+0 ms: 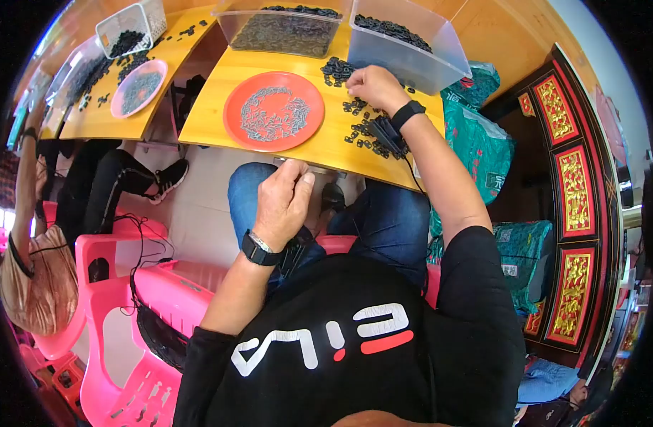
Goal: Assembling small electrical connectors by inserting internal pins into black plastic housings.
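Note:
My left hand [287,198] is curled closed just off the table's front edge, above my lap. Whatever its fingers hold, if anything, is hidden. At the right of the yellow table [205,114], my right hand [378,88] reaches over loose small black plastic pieces [336,70], its fingers drawn together at the pile. I cannot make out what is between them. Between my hands lies an orange-red plate [234,128] with many thin grey metal pieces [269,130] spread over it. More black pieces [360,132] are scattered below my right wrist, beside a black device with a cable [387,135].
Two clear plastic bins [405,60] of black pieces stand at the table's back. To the left, another person [42,277] sits at a second table with a pink plate [155,67] and a white basket [150,21]. Green packages [476,142] are stacked at the right. A pink chair [91,285] stands left.

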`<state>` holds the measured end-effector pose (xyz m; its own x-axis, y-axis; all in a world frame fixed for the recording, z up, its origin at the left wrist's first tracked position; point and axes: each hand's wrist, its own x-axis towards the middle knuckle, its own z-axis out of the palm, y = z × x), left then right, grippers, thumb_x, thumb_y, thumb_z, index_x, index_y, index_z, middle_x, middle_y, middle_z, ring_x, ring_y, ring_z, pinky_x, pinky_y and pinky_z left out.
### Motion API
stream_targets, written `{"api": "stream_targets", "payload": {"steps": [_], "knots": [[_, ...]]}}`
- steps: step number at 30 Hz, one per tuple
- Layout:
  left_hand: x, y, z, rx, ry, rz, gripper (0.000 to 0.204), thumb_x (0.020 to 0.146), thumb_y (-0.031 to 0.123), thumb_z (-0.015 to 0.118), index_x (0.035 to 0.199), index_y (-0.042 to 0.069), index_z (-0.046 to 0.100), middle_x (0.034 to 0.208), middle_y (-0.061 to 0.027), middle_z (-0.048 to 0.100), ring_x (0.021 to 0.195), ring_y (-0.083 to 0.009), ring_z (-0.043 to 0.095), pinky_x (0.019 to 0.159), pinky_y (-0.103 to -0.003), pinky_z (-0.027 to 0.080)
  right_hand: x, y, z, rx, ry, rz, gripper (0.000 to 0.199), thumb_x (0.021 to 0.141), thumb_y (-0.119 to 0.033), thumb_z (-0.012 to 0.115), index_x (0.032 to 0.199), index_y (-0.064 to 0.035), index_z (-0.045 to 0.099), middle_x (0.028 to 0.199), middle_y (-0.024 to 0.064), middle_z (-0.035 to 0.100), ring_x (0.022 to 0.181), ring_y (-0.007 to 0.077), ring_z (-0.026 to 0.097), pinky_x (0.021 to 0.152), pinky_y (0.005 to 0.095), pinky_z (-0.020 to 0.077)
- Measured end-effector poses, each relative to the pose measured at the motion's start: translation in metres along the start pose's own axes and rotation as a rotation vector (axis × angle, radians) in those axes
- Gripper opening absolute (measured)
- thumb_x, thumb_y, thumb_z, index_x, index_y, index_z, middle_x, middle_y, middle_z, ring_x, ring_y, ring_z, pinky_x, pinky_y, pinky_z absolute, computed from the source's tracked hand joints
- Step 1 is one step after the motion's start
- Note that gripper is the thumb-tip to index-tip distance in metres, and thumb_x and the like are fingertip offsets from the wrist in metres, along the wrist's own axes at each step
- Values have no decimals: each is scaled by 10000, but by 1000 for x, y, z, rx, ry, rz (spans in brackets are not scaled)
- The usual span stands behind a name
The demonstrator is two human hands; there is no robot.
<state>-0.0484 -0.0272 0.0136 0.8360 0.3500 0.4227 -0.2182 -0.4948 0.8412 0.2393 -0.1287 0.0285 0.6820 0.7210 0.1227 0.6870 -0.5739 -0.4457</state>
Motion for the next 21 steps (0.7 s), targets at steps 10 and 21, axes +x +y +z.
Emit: {"api": "stream_targets", "payload": {"steps": [10,21], "knots": [[1,-1,-3,0,4,-35,54,826,49,559,838,1,539,723,-168,559,660,-339,565,600,-367,451,8,-5,31,-335,-73,124,125,726,-202,666,753,-80,673,747,137,658,749,283,642,693,397,493],[2,-2,-4,-11,25,-49,72,848,56,549,845,-15,551,680,-135,530,602,-242,532,583,-319,430,0,-16,32,-325,-96,106,244,796,-156,525,900,19,661,937,226,647,907,362,625,807,448,483]]}}
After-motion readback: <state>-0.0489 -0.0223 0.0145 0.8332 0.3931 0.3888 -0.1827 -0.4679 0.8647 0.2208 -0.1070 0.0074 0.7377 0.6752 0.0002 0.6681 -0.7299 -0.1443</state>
